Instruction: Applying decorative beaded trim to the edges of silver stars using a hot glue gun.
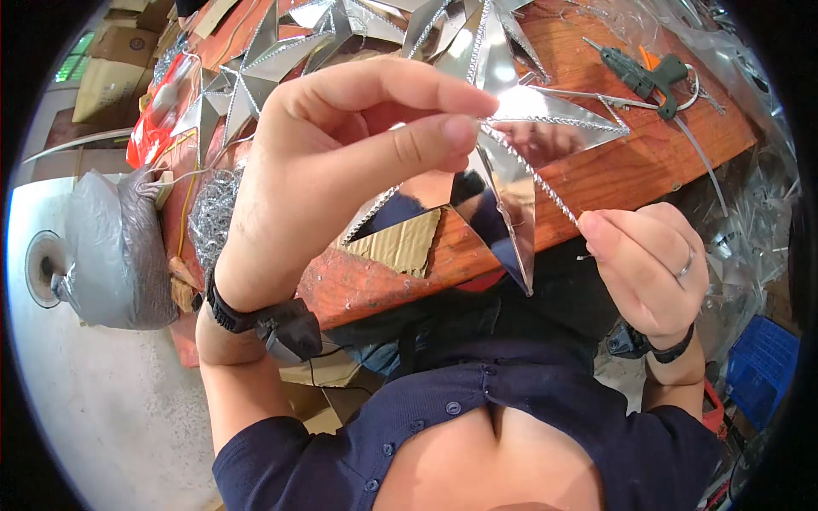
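Observation:
A twisted silver cord point(535, 175) is stretched taut between my two hands. My left hand point(328, 157) pinches its upper end between thumb and index finger, above the middle of a shiny silver star point(554, 136). To the lower right, my right hand point(652, 264) grips the other end, just past the table edge. The star has mirror-like folded points, and similar silver cord runs along some of its ridges. One point point(509, 226) juts over the table's front edge toward me. My left hand hides part of the star. A corrugated cardboard piece point(399, 243) lies under the star's near left side.
Several more silver stars point(341, 25) crowd the back of the reddish wooden table point(349, 294). A dark green glue gun point(643, 75) lies at the back right. Tangled silver strands point(217, 217) and a grey plastic bag point(119, 247) are at left; a blue crate point(763, 366) sits low right.

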The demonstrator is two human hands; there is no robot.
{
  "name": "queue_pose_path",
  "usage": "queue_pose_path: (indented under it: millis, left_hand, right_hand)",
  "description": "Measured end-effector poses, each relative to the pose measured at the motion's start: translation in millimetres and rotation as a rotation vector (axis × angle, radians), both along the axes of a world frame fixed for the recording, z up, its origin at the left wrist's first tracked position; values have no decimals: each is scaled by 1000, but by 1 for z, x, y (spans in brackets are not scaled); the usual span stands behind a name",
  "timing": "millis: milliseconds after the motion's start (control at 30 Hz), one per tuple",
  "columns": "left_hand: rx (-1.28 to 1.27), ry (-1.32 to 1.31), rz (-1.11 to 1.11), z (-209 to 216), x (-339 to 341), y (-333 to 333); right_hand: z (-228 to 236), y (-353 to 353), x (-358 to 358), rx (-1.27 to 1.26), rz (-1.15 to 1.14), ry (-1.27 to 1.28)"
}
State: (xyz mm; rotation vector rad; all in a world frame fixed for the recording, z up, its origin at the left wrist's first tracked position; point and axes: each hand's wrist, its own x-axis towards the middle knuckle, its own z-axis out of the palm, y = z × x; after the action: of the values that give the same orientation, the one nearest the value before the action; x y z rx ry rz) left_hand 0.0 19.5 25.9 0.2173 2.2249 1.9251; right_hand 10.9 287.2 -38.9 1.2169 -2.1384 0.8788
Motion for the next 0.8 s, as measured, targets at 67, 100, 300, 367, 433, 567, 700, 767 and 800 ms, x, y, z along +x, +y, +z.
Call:
queue_pose_path:
  millis: [67, 100, 300, 367, 433, 567, 700, 767, 800]
  left_hand:
    - [-20, -25, 26, 0, -3, 0]
    - [11, -9, 31, -3, -6, -1]
    - [23, 111, -24, -19, -19, -7]
    - [12, 131, -27, -21, -21, -9]
    - [-171, 273, -5, -23, -22, -10]
    - [-218, 305, 5, -26, -16, -8]
    - [-307, 311, 44, -28, -15, -10]
    - [-292, 308, 37, -30, -17, -11]
    - [-363, 352, 0, -31, -20, -13]
  right_hand:
    - [0, -2, 0, -12, 1, 10]
    - [0, -2, 0, 4, 5, 21]
    - [3, -2, 3, 107, 39, -68]
    - [5, -5, 2, 99, 25, -55]
    - [11, -6, 3, 189, -33, -138]
    - [8, -10, -2, 194, -78, -128]
    - [18, -8, -3, 312, -52, -23]
    - [21, -7, 1, 376, -51, -7]
    - [21, -8, 3, 388, -52, 46]
